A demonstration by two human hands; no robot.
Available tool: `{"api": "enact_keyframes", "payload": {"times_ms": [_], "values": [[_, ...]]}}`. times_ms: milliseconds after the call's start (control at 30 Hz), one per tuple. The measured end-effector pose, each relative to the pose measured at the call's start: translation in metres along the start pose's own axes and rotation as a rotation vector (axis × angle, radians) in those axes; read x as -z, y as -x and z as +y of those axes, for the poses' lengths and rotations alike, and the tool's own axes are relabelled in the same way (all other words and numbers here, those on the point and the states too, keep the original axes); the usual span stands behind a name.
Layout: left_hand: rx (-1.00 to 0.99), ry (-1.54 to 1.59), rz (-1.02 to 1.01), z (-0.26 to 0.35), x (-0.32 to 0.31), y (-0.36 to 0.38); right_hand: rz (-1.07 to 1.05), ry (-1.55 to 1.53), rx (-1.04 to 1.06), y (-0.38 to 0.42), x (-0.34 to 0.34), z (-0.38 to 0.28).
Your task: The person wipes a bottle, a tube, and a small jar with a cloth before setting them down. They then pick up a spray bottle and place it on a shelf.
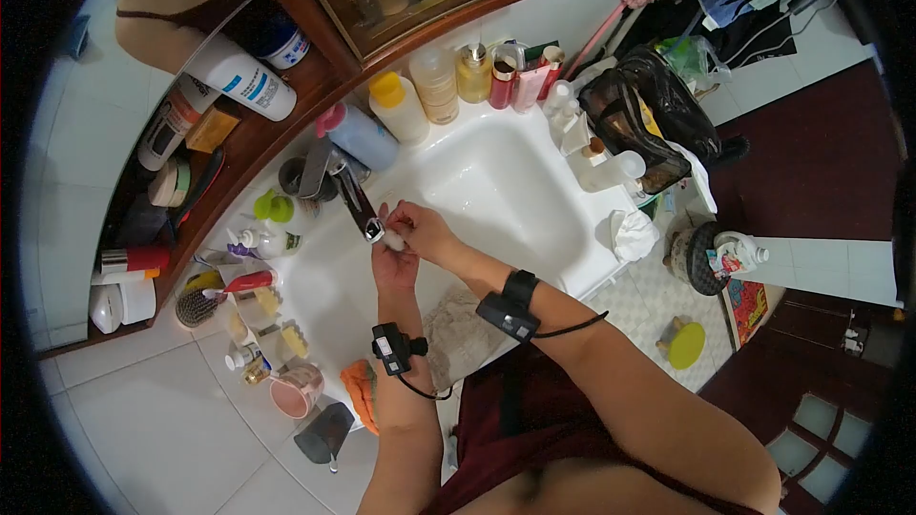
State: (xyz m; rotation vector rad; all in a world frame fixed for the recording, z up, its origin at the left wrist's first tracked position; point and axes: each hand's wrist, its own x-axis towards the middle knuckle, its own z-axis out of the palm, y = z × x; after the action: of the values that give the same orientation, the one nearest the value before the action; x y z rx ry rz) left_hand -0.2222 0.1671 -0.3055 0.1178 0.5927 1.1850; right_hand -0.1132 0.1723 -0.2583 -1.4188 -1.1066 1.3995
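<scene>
Both hands meet under the spout of the dark metal faucet [358,202], over the white sink [534,167]. My left hand [395,269] is palm up, its fingers bent and partly covered by the spout and the other hand. At its fingers shows a small whitish patch [392,241]; I cannot tell what it is. My right hand [426,232] comes in from the right with fingers curled closed against the left fingers. A black strapped device sits on each wrist. Beside the left forearm, an orange cloth [360,391] hangs over the sink edge; a pale cloth [458,334] lies between the forearms.
Behind the sink stand a blue bottle with a pink cap [359,133], a yellow-capped bottle [397,107] and several other bottles. A pink cup [297,389] and a grey cup [325,434] are at left. A dark see-through bag [634,114] rests at right.
</scene>
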Motion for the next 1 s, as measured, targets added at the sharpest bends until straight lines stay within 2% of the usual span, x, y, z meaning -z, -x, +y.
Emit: {"api": "enact_keyframes", "payload": {"times_ms": [33,100,133,200,233,333,433,733,833,933,1000], "values": [[0.000,-0.013,-0.003,-0.001,0.006,-0.002,0.058,0.196,0.098,0.000,-0.001,-0.002],[0.003,-0.038,-0.012,-0.003,0.015,-0.007,0.152,0.347,0.265,0.005,-0.001,-0.014],[0.013,-0.032,0.074,-0.002,0.001,-0.004,0.200,0.423,0.349,0.008,-0.001,-0.024],[0.035,-0.021,0.246,-0.001,-0.033,0.004,0.207,0.391,0.443,0.007,0.000,-0.044],[0.041,-0.015,0.265,0.001,-0.039,0.003,0.210,0.375,0.491,0.007,-0.001,-0.056],[0.035,0.018,0.215,0.002,-0.026,-0.005,0.184,0.405,0.642,0.013,-0.006,-0.094],[0.031,0.033,0.154,0.004,-0.017,-0.012,0.075,0.585,0.838,0.007,-0.012,-0.108],[-0.004,0.044,0.113,0.018,-0.009,-0.012,-0.060,0.944,0.802,0.001,-0.017,-0.095],[-0.010,0.026,0.122,0.019,-0.008,-0.007,-0.001,0.885,0.829,0.011,-0.020,-0.086],[-0.006,-0.016,0.179,0.013,-0.009,0.006,0.048,0.595,0.637,0.026,-0.013,-0.081],[0.015,-0.055,0.233,0.007,-0.012,0.017,0.059,0.508,0.534,0.038,-0.002,-0.067]]}}
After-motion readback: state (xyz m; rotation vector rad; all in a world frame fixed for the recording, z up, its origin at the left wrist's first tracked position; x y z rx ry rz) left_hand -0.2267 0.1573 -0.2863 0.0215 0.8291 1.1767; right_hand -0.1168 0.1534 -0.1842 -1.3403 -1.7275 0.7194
